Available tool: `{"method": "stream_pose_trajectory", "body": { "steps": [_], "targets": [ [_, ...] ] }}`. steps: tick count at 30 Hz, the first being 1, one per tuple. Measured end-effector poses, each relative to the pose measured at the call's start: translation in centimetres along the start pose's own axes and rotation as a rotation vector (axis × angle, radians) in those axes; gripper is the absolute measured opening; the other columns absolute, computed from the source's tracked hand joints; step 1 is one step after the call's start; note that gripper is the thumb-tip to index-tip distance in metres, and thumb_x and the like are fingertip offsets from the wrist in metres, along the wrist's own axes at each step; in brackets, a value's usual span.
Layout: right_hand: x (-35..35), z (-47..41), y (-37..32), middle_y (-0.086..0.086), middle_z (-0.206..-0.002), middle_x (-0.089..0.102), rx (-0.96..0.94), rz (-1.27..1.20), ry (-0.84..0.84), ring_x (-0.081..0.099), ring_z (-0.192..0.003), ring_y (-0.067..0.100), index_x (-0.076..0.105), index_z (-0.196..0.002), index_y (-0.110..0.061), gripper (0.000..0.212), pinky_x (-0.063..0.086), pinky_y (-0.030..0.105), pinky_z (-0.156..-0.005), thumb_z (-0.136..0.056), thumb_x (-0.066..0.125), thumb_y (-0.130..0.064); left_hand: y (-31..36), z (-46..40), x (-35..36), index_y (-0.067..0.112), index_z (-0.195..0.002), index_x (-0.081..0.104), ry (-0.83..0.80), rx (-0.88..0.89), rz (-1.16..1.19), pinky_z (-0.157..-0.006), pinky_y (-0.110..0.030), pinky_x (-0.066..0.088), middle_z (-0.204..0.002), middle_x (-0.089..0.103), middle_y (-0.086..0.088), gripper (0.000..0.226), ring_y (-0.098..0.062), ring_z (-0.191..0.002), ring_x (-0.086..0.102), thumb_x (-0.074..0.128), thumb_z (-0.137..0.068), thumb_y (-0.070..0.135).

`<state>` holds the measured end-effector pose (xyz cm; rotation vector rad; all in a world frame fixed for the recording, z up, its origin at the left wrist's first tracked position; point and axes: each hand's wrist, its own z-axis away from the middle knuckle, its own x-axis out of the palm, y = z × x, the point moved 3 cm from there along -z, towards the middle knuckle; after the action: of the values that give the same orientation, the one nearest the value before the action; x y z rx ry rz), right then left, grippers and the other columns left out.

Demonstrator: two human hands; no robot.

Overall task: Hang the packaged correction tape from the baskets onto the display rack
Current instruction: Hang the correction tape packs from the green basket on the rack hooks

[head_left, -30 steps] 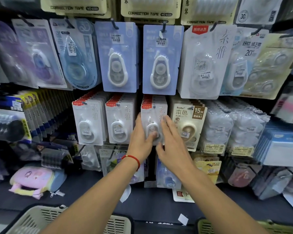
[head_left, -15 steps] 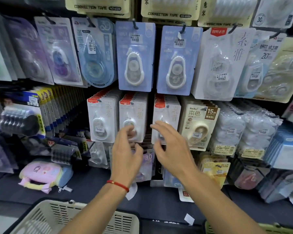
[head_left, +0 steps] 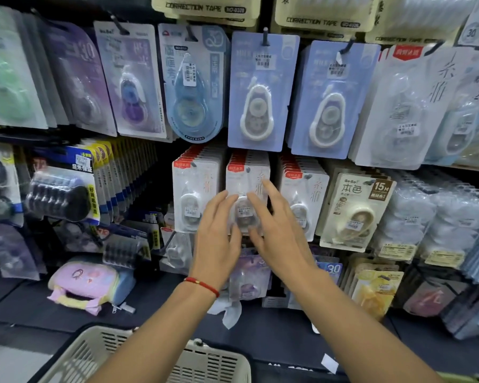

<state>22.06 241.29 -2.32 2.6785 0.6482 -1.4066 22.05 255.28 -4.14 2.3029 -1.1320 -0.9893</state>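
the packaged correction tape point(head_left: 245, 200) is a white card with a red tab at its top corner and a clear blister over a small white dispenser; it hangs upright at the front of the middle stack of three like stacks on the display rack point(head_left: 161, 139), in the lower row, below two pale blue packs; a price sticker sits on its blister; a cream slatted basket point(head_left: 205, 363) stands at the bottom edge of the view, below the rack, its inside mostly hidden by a forearm

2 hands point(head_left: 219, 239), 1 basket point(head_left: 205, 363), 3 rows white red-tab tape pkgs point(head_left: 246, 175), 2 blue pkgs point(head_left: 263, 89).
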Motion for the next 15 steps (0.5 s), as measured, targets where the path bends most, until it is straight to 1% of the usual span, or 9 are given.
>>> {"method": "stream_pose_trajectory", "body": {
  "steps": [2,3,4,5,6,8,11,14,15],
  "targets": [
    [0.1,-0.1,-0.5,0.018,-0.164,0.037,-0.041,0.09,0.034,0.042,-0.148,0.038,0.051,-0.151,-0.013,0.071,0.053,0.05,-0.104,-0.087,0.082,-0.011,-1.1,0.3,-1.5,0.003,-0.135,0.064,0.096,0.097,-0.149,-0.121,-0.03,0.035,-0.144,0.056,-0.017,0.048,-0.033,-0.135,0.051,0.066,-0.089,-0.011],
    [0.3,-0.4,-0.7,0.017,-0.161,0.041,-0.051,0.125,0.032,0.044,-0.147,0.038,0.053,-0.15,-0.014,0.073,0.053,0.051,-0.104,-0.085,0.085,-0.013,-1.8,0.2,-2.2,0.003,-0.132,0.066,0.136,0.13,-0.246,-0.118,-0.041,0.04,-0.142,0.056,-0.02,0.046,-0.038,-0.133,0.052,0.068,-0.088,-0.009],
    [0.5,-0.6,-0.9,0.017,-0.16,0.043,-0.052,0.149,0.025,0.045,-0.146,0.038,0.053,-0.15,-0.015,0.074,0.053,0.051,-0.103,-0.084,0.086,-0.013,-2.7,-0.1,-2.7,0.004,-0.132,0.066,0.147,0.143,-0.325,-0.115,-0.051,0.043,-0.144,0.055,-0.022,0.046,-0.042,-0.134,0.05,0.07,-0.087,-0.008],
    [0.7,-0.8,-1.0,0.017,-0.159,0.044,-0.047,0.163,0.02,0.045,-0.146,0.037,0.052,-0.15,-0.015,0.075,0.052,0.05,-0.103,-0.083,0.085,-0.012,-3.5,-0.5,-2.9,0.006,-0.134,0.067,0.129,0.145,-0.373,-0.113,-0.057,0.044,-0.148,0.052,-0.023,0.048,-0.046,-0.137,0.047,0.072,-0.088,-0.007],
    [0.9,-1.0,-1.0,0.017,-0.159,0.043,-0.04,0.17,0.017,0.044,-0.146,0.037,0.051,-0.151,-0.016,0.075,0.051,0.049,-0.103,-0.084,0.084,-0.01,-4.2,-0.9,-3.1,0.007,-0.135,0.067,0.096,0.155,-0.4,-0.113,-0.06,0.044,-0.151,0.049,-0.024,0.05,-0.047,-0.14,0.044,0.073,-0.088,-0.006],
    [1.2,-1.2,-1.0,0.016,-0.16,0.042,-0.024,0.181,0.021,0.042,-0.147,0.035,0.049,-0.151,-0.017,0.075,0.05,0.048,-0.104,-0.084,0.082,-0.006,-5.5,-1.4,-3.2,0.01,-0.137,0.067,0.062,0.204,-0.435,-0.114,-0.058,0.044,-0.153,0.048,-0.023,0.053,-0.046,-0.142,0.041,0.077,-0.087,-0.006],
    [1.4,-1.2,-1.1,0.017,-0.159,0.042,0.001,0.204,0.053,0.042,-0.147,0.036,0.05,-0.152,-0.015,0.075,0.05,0.047,-0.104,-0.083,0.077,0.001,-6.6,-1.8,-3.3,0.01,-0.14,0.064,0.087,0.276,-0.43,-0.119,-0.051,0.041,-0.153,0.049,-0.021,0.057,-0.038,-0.141,0.036,0.08,-0.086,0.0],
    [1.5,-0.8,-1.6,0.019,-0.16,0.042,-0.026,0.234,0.097,0.043,-0.147,0.039,0.052,-0.151,-0.015,0.074,0.05,0.048,-0.105,-0.083,0.077,0.0,-7.3,-1.8,-3.4,0.008,-0.144,0.059,0.109,0.325,-0.413,-0.123,-0.041,0.03,-0.154,0.049,-0.019,0.06,-0.033,-0.143,0.035,0.081,-0.087,0.007],
    [1.6,-0.6,-1.7,0.019,-0.161,0.042,-0.051,0.243,0.103,0.042,-0.148,0.039,0.053,-0.151,-0.016,0.073,0.05,0.048,-0.106,-0.084,0.079,-0.004,-7.5,-1.7,-3.4,0.008,-0.145,0.058,0.1,0.347,-0.41,-0.123,-0.041,0.03,-0.155,0.048,-0.019,0.06,-0.033,-0.143,0.034,0.08,-0.089,0.009]
  ]
}}
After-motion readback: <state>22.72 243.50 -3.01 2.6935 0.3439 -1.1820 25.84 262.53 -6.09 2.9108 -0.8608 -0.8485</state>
